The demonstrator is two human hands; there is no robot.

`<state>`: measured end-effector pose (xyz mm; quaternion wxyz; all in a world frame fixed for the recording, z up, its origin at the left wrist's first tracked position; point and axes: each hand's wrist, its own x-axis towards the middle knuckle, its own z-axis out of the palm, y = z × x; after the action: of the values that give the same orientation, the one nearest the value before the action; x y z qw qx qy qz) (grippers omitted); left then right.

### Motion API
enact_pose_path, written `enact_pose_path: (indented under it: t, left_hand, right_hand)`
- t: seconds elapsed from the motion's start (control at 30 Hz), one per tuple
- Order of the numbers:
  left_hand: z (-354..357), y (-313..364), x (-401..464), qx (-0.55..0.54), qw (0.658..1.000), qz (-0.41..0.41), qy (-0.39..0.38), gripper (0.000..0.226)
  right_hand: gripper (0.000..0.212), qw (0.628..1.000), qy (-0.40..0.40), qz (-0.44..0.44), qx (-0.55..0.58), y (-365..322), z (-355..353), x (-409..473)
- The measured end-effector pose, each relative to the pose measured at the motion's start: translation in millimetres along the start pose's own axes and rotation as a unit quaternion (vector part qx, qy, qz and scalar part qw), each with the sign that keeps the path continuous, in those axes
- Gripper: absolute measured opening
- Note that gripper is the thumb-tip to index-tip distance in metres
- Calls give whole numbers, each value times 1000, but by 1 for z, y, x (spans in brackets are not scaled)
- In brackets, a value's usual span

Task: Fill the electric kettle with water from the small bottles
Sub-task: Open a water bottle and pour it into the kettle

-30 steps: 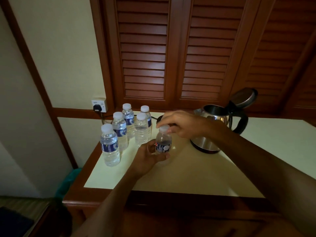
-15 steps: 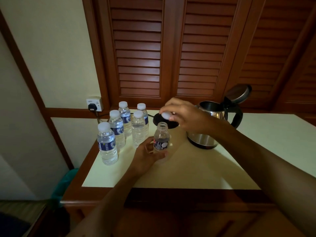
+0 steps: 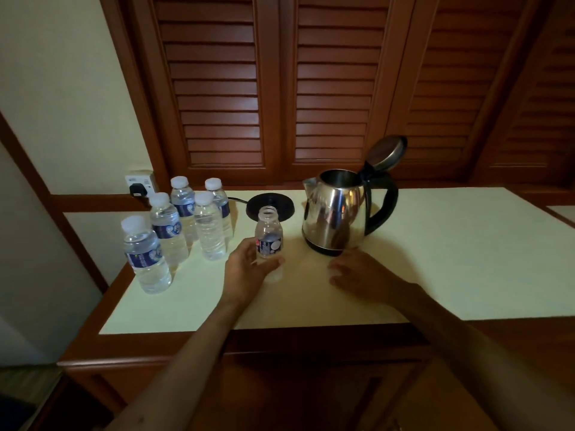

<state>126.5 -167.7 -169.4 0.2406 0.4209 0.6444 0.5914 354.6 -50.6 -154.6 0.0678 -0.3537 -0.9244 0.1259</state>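
Gripping uncapped bottle [image 3: 268,236] w/ left hand [image 3: 247,269], right hand [image 3: 357,273] fingers loose, near kettle [image 3: 334,213]

Both your forearms are bare right up to the bottom edge of the view; no sleeve shows on either. Your left hand [image 3: 247,269] carries no ring, glove or strap that can be seen, and its wrist is bare too. Your right hand [image 3: 362,276] lies in shadow, so small details on it cannot be told.
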Motion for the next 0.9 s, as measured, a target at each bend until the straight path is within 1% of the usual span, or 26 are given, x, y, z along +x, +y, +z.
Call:
enact_pose_path:
  t: [0.07,0.17,0.3,0.4,0.47,0.53,0.63,0.73,0.83,0.9]
  left_hand:
    - [12,2,-1,-28,999,-19,23,42]
    - [29,6,-3,-41,998,-13,50,43]
    - [37,11,-3,-42,996,-12,75,41]
    - [39,12,-1,-60,996,-15,65,41]
    - [42,18,-2,-49,996,-14,69,40]
    - [45,30,-2,-19,997,-1,76,41]
    - [49,52,3,52,994,28,89,57]
    - [51,73,14,104,989,62,91,63]
    - [48,91,27,177,977,80,87,59]
    - [45,99,36,222,970,71,76,45]
  right_hand:
    - [43,1000,2,-13,20,7,2,-4]
    - [52,997,20,-25,68,24,0,-11]
    - [53,999,54,4,7,76,-15,-25]
    - [52,998,68,4,7,115,-21,-42]
    - [53,997,75,9,-1,124,-17,-47]
    - [56,997,77,6,-9,126,-13,-45]
    - [63,997,80,9,2,130,-12,-44]
    - [66,997,80,11,7,131,-11,-45]
    - [62,997,77,23,15,131,-9,-44]
    - [64,996,80,30,20,133,-7,-43]
